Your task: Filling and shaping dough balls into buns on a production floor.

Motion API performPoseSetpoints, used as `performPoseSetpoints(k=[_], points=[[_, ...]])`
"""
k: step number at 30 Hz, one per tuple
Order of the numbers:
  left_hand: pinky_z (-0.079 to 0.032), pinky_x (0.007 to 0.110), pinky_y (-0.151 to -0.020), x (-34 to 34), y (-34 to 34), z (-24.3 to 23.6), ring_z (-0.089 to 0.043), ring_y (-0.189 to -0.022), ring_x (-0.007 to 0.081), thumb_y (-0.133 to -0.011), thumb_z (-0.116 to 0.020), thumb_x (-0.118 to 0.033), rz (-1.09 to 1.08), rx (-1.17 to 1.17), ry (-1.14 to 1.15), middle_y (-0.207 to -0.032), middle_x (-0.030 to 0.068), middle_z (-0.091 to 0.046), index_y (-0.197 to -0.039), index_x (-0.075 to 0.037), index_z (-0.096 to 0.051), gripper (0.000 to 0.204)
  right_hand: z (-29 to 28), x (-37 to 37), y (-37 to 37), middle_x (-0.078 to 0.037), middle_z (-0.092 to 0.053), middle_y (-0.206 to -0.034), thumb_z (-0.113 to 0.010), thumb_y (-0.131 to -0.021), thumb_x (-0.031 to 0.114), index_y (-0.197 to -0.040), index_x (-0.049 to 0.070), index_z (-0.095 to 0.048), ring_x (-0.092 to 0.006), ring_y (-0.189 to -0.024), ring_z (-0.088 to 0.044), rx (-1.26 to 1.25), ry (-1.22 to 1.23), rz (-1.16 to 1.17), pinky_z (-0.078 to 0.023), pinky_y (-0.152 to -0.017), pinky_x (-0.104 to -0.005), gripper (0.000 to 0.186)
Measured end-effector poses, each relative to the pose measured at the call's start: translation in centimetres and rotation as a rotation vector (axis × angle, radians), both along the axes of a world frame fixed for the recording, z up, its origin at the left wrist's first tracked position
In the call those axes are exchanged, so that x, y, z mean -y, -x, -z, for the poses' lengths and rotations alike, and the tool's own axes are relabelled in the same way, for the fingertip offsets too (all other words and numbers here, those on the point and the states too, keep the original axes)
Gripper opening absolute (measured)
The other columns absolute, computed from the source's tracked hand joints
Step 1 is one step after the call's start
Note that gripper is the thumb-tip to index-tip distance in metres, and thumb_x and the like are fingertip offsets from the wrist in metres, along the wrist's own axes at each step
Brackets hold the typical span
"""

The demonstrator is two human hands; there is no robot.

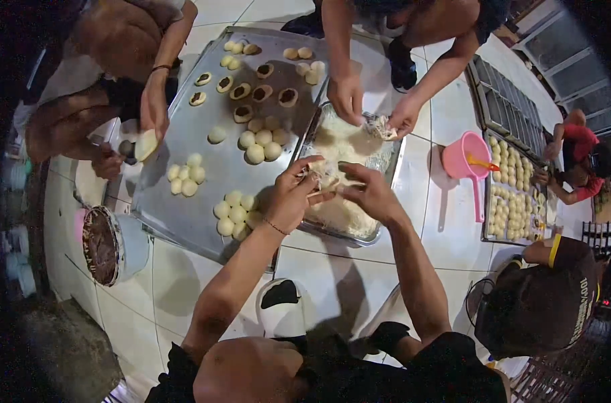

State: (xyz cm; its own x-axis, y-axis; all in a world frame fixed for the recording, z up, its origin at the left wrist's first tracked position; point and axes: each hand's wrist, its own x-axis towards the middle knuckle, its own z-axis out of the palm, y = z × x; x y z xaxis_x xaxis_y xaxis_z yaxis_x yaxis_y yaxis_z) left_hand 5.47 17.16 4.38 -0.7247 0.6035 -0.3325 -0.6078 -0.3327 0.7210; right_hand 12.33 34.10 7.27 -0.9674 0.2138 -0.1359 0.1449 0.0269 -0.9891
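While both forearms reached up from the lower edge, the left hand (291, 198) and the right hand (369, 195) met over the crumb tray (386, 161), a small metal pan holding pale crumbs. Between them sat a dough piece (324, 180), coated in crumbs. The left fingers (305, 171) were curled and pinched the piece from the left; the right fingers (349, 176) were pressed together and closed on it from the right. The piece was held just above the crumbs near the pan's middle. Left of the pan lay a large sheet (178, 195) carrying dough balls (235, 215) in clusters and filled cups (252, 91) farther up. Across the pan, another person's hands (373, 107) worked in the crumbs. A pink scoop (463, 161) stood to the right on the tiled floor (332, 275).
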Motion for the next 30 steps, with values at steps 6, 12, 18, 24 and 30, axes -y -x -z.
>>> performPoseSetpoints(k=[6,12,18,24,30], points=[[-0.057,0.028,-0.076,1.5,0.7,-2.5,-0.065,-0.091,0.0183,-0.09,-0.055,0.004,0.19,-0.262,0.447,-0.118,0.0135,-0.061,-0.135,-0.006,-0.048,0.047,0.3,1.1,-0.5,-0.01,-0.066,-0.097,-0.067,-0.079,-0.007,-0.1,-0.001,-0.066,-0.0179,-0.076,-0.061,-0.348,-0.561,-0.08,-0.048,-0.067,-0.0281,0.022],[-0.055,0.028,-0.078,0.3,-1.0,-7.4,-0.064,-0.095,0.0187,-0.088,-0.055,0.006,0.38,-0.912,1.117,-0.117,0.0151,-0.062,-0.133,-0.004,-0.05,0.047,-1.7,2.6,1.0,-0.009,-0.063,-0.093,-0.067,-0.076,-0.008,-0.101,0.002,-0.069,-0.0174,-0.074,-0.058,-0.538,-0.543,-0.048,-0.048,-0.066,-0.0268,0.027],[-0.052,0.031,-0.08,4.6,-1.1,-3.7,-0.064,-0.096,0.0231,-0.09,-0.055,-0.003,-0.19,-0.587,0.433,-0.123,0.0178,-0.061,-0.134,0.003,-0.048,0.045,-4.0,4.3,0.7,-0.009,-0.063,-0.092,-0.068,-0.077,-0.006,-0.1,0.001,-0.067,-0.0175,-0.072,-0.057,-0.402,-0.465,-0.107,-0.047,-0.064,-0.0278,0.023],[-0.05,0.03,-0.08,5.4,-3.7,-4.6,-0.062,-0.099,0.0226,-0.092,-0.054,-0.007,-0.13,-0.644,0.519,-0.137,0.0189,-0.052,-0.139,0.0,-0.044,0.048,-4.5,7.9,0.8,-0.01,-0.064,-0.096,-0.068,-0.082,-0.004,-0.098,-0.003,-0.064,-0.0169,-0.076,-0.059,-0.34,-0.482,-0.168,-0.049,-0.066,-0.0288,0.016],[-0.048,0.026,-0.087,9.7,-3.5,-3.5,-0.055,-0.113,0.0205,-0.088,-0.054,0.002,-0.273,-0.468,0.211,-0.136,0.0158,-0.051,-0.143,-0.003,-0.033,0.059,-4.6,9.9,1.2,-0.009,-0.064,-0.094,-0.066,-0.084,-0.003,-0.094,-0.005,-0.064,-0.0156,-0.075,-0.058,-0.337,-0.276,-0.276,-0.049,-0.066,-0.0283,0.011]])
